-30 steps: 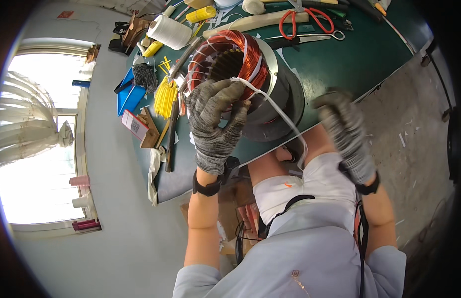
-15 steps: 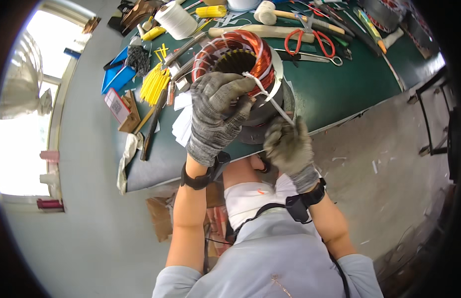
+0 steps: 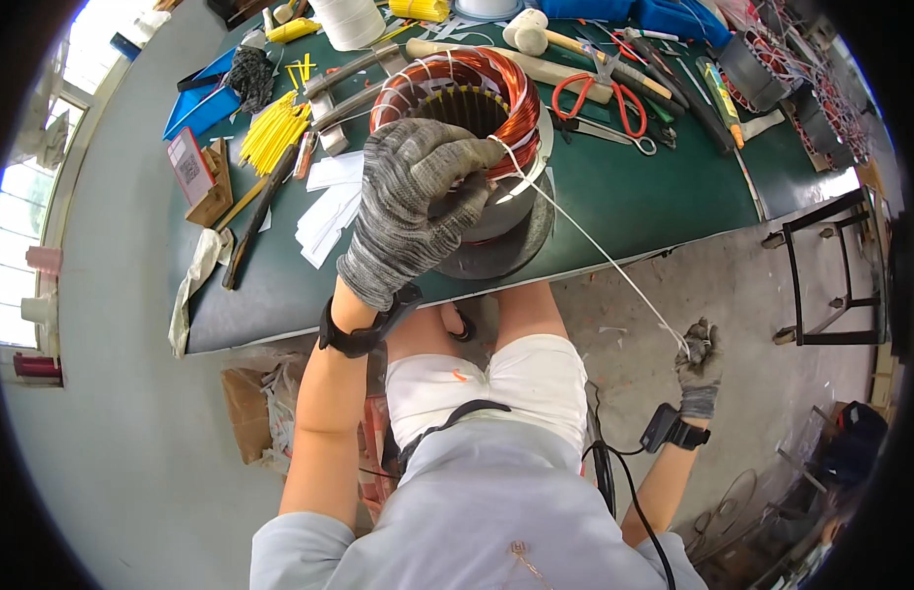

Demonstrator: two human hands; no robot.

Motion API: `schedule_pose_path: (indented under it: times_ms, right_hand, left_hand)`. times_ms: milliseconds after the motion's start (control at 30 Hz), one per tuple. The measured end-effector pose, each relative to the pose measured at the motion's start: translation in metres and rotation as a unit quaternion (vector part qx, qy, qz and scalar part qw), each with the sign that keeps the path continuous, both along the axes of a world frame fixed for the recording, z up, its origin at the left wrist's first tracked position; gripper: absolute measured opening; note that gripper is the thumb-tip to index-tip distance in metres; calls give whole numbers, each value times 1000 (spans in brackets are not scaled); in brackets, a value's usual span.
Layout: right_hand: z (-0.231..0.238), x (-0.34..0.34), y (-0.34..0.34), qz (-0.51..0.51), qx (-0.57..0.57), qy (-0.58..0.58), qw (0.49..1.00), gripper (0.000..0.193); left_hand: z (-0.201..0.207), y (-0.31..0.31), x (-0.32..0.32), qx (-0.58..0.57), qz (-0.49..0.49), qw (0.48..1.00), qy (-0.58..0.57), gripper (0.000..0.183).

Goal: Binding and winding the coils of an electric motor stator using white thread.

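Observation:
A motor stator (image 3: 516, 106) with a ring of copper windings stands on a round dark base (image 3: 506, 258) near the bench's front edge. My left hand (image 3: 408, 202), in a grey knit glove, is closed on the near side of the winding, its fingertips beside the spot where white cord wraps the copper. From there the white cord (image 3: 614, 264) runs taut down to the right. Its far end is in my gloved right hand (image 3: 699, 356), closed and held out beyond the bench, over the floor. Yellow slot liners line the stator's bore.
Left of the stator lie white paper strips (image 3: 329, 211), yellow strips (image 3: 272, 136) and a dark rod (image 3: 250, 231). Behind it are red-handled scissors (image 3: 629, 110), mallets (image 3: 528, 37) and a white cord spool (image 3: 349, 22). More stators (image 3: 757, 74) stand far right; a black metal frame (image 3: 796, 285) is on the floor.
My right hand has moved from beside the stator far out to the right and down, drawing the cord out long and straight. My left hand stays on the winding.

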State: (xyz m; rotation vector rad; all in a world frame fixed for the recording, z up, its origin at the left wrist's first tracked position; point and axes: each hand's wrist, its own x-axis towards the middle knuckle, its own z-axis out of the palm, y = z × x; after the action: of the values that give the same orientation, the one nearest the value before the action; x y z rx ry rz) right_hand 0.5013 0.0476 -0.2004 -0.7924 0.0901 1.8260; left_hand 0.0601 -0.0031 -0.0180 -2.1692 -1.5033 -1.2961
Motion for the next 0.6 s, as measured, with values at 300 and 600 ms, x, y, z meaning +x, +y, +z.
schedule_pose_path:
  times_ms: [300,600]
  right_hand:
    - [-39,40,23,-26,39,-324,945,23]
    - [5,31,16,104,108,-423,894,35]
  left_hand:
    - [4,-10,-4,-46,74,996,27,26]
    - [-5,-9,-4,-49,66,997,-14,27]
